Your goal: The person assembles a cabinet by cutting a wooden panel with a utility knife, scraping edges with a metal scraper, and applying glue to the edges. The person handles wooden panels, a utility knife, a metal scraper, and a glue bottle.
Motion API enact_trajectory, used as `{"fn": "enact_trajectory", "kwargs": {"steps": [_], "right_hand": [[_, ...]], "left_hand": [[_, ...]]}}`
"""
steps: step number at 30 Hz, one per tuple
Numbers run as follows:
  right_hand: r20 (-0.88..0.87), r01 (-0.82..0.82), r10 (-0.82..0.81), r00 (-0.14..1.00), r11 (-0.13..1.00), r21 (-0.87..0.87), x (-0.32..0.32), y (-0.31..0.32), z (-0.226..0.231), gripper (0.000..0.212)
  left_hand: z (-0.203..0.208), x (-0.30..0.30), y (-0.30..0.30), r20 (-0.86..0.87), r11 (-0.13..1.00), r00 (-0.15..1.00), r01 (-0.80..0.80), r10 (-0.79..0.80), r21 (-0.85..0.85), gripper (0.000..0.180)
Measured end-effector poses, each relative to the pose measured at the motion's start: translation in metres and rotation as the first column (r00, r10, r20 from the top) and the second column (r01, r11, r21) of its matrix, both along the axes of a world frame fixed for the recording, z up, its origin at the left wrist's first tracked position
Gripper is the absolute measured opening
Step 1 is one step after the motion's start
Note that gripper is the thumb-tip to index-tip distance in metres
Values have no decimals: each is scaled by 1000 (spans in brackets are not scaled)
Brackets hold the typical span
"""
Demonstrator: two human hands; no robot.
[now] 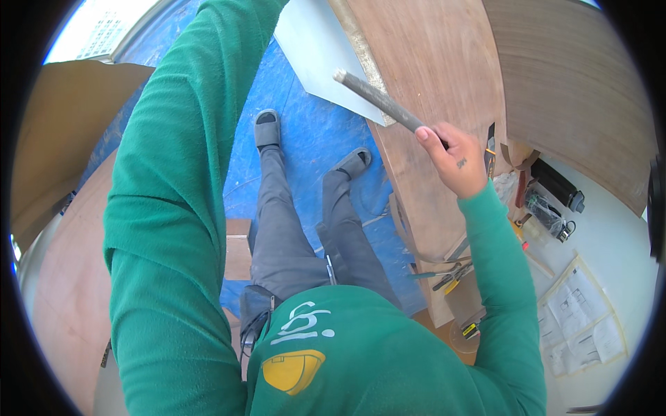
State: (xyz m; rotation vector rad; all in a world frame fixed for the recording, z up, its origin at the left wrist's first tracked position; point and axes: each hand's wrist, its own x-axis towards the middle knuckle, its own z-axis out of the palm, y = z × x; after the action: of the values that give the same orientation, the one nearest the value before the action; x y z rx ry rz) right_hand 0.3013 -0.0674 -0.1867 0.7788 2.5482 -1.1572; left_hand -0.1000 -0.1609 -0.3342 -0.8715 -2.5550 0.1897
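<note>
Holds the rod by its lower right end in the right hand, with fingers closed round it and thumb pressed along the upper side. Slants up and left from the fist, across the wood board and toward the white panel, ending in a pale, bare tip; cannot tell from here whether touching either or hanging above. Looks stiff and hard, likely moderate in weight, dull enough not to slip much, and hardly fragile. Seems best held at the lower end for reach, or nearer the middle for finer control. Cannot tell how the left hand is set: runs off past the top edge beyond the left sleeve. Note the curved panel at upper right, likely to limit a wide swing that way. Find hand tools crowded below the right wrist, near the right sleeve and apt to be knocked by a low elbow. See further right a black bottle and a paper sheet. Stands below in grey slippers on a blue sheet, creased and perhaps easy to catch a foot on.
</note>
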Motion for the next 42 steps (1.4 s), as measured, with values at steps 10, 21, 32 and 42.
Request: {"fn": "enact_trajectory", "kwargs": {"steps": [10,21,32,42], "right_hand": [[-18,-11,11,1000,1000,28,-12,5,-14,50],[-28,14,-13,1000,1000,15,-58,-2,-7,48],[46,-104,100,994,991,86,-77,-7,7,50],[63,246,-239,969,958,-146,-160,14,-36,48]], "left_hand": [[-36,-36,-16,31,726,975,142,-220,673,30],[-75,-38,1,247,437,955,-154,-165,886,39],[-89,-30,11,218,511,957,-93,-190,855,35],[-35,-17,2,552,279,718,-477,-424,834,38]]}}
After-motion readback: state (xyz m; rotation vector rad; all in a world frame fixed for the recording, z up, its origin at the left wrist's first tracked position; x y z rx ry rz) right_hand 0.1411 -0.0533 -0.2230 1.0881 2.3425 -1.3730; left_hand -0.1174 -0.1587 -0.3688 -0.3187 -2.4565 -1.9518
